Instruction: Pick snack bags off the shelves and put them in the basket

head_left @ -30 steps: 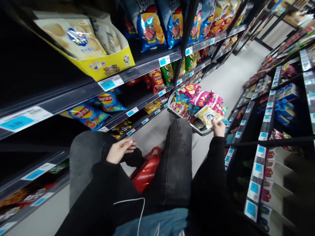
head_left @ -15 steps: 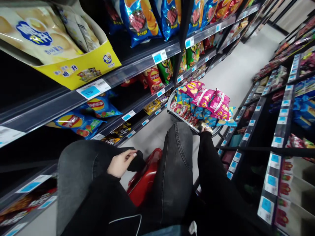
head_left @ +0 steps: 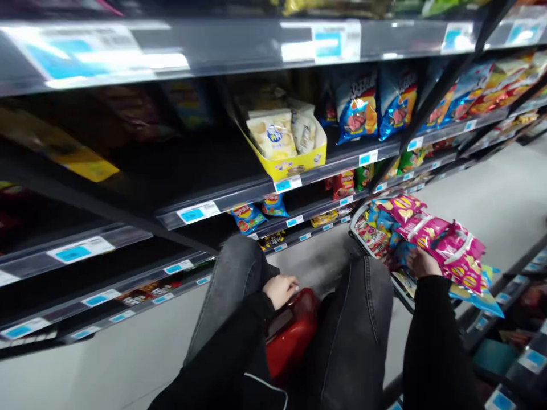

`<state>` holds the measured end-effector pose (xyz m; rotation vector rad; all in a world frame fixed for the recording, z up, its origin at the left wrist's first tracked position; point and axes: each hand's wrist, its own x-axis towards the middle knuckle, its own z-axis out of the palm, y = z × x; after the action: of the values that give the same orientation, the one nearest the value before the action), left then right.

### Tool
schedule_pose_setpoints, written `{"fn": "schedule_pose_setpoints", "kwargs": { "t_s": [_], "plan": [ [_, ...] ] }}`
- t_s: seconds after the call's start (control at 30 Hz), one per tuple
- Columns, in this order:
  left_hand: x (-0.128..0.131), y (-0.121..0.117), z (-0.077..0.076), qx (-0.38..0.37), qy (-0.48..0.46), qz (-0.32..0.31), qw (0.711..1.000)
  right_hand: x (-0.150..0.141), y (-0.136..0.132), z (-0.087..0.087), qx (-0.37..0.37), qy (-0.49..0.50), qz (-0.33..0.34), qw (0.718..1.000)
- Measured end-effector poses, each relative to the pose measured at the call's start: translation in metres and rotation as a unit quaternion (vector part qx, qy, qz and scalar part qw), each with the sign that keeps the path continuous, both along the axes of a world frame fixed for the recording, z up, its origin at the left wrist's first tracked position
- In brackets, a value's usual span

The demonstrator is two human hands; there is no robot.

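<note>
My right hand (head_left: 424, 263) reaches into a shopping basket (head_left: 358, 233) loaded with snack bags. Its blurred fingers bend beside a blue bag (head_left: 400, 252); whether they grip it I cannot tell. Pink chip bags (head_left: 427, 232), some bundled with white bands, lie heaped just beyond that hand. Red and white packets (head_left: 372, 236) fill the basket's left side. Between my knees, my left hand (head_left: 281, 290) rests with fingers loosely extended and nothing in them, close to a red plastic object (head_left: 294, 336) under me.
Dark shelves (head_left: 200, 171) run along the left, bearing a yellow carton (head_left: 294, 165) of cream-coloured bags and blue chip bags (head_left: 356, 111). Blue Lay's bags (head_left: 248, 218) lie lower down. Another shelf row (head_left: 527, 359) borders the aisle at right. Pale floor (head_left: 508, 199) stretches ahead.
The view has swung left and taken in more shelf. My right hand has moved from the basket's near rim in among the bags. My left hand's fingers have loosened from a pinch.
</note>
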<state>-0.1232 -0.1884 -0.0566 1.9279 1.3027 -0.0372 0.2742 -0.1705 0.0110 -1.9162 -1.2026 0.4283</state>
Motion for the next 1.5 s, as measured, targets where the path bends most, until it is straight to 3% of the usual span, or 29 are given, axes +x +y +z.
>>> {"fn": "schedule_pose_setpoints", "kwargs": {
  "t_s": [0.13, 0.17, 0.27, 0.37, 0.43, 0.5, 0.63, 0.7, 0.77, 0.9, 1.0, 1.07, 1.13, 1.2, 1.23, 1.27, 1.3, 1.4, 1.5],
  "plan": [
    [0.002, -0.005, -0.010, 0.007, -0.006, -0.017, 1.000, -0.070, 0.053, 0.073, 0.007, 0.026, 0.125, 0.992],
    [0.001, -0.007, -0.013, 0.009, -0.009, -0.014, 1.000, -0.096, 0.070, 0.096, 0.028, -0.016, 0.179, 0.983],
    [-0.002, -0.010, -0.019, 0.020, -0.017, -0.001, 1.000, -0.176, 0.127, 0.157, 0.141, -0.196, 0.239, 0.940],
    [-0.008, -0.013, -0.020, 0.034, -0.026, 0.017, 0.999, -0.243, 0.184, 0.192, 0.160, -0.271, 0.339, 0.887],
    [-0.012, -0.014, -0.020, 0.044, -0.035, 0.034, 0.998, -0.274, 0.214, 0.199, 0.135, -0.302, 0.371, 0.868],
    [-0.015, -0.015, -0.021, 0.049, -0.045, 0.052, 0.996, -0.296, 0.233, 0.199, 0.098, -0.321, 0.370, 0.866],
    [-0.018, -0.016, -0.022, 0.046, -0.072, 0.077, 0.993, -0.312, 0.241, 0.197, 0.031, -0.383, 0.317, 0.867],
    [-0.019, -0.017, -0.020, 0.041, -0.092, 0.084, 0.991, -0.307, 0.233, 0.200, 0.035, -0.410, 0.297, 0.862],
    [-0.019, -0.016, -0.016, 0.035, -0.117, 0.090, 0.988, -0.293, 0.218, 0.205, 0.100, -0.409, 0.277, 0.864],
    [-0.016, -0.010, -0.003, 0.015, -0.188, 0.113, 0.976, -0.253, 0.157, 0.211, 0.250, -0.349, 0.218, 0.876],
    [-0.013, -0.003, 0.010, -0.022, -0.250, 0.139, 0.958, -0.229, 0.090, 0.201, 0.294, -0.311, 0.193, 0.883],
    [-0.015, 0.000, 0.023, -0.087, -0.344, 0.165, 0.920, -0.221, 0.047, 0.184, 0.295, -0.283, 0.192, 0.892],
    [-0.021, 0.001, 0.038, -0.204, -0.529, 0.210, 0.797, -0.220, 0.014, 0.158, 0.277, -0.226, 0.224, 0.907],
    [-0.028, 0.001, 0.051, -0.262, -0.656, 0.234, 0.668, -0.222, -0.008, 0.124, 0.241, -0.141, 0.277, 0.919],
    [-0.031, 0.001, 0.056, -0.272, -0.686, 0.237, 0.631, -0.223, -0.015, 0.106, 0.216, -0.093, 0.305, 0.923],
    [-0.033, 0.001, 0.059, -0.272, -0.699, 0.241, 0.616, -0.224, -0.021, 0.087, 0.183, -0.047, 0.329, 0.925],
    [-0.035, 0.002, 0.060, -0.266, -0.697, 0.248, 0.618, -0.224, -0.025, 0.069, 0.146, -0.004, 0.350, 0.925],
    [-0.034, 0.002, 0.054, -0.203, -0.660, 0.280, 0.667, -0.222, -0.032, 0.024, 0.062, 0.116, 0.378, 0.916],
    [-0.029, 0.003, 0.045, -0.143, -0.641, 0.271, 0.704, -0.215, -0.035, -0.004, 0.074, 0.227, 0.346, 0.908]
  ]
}}
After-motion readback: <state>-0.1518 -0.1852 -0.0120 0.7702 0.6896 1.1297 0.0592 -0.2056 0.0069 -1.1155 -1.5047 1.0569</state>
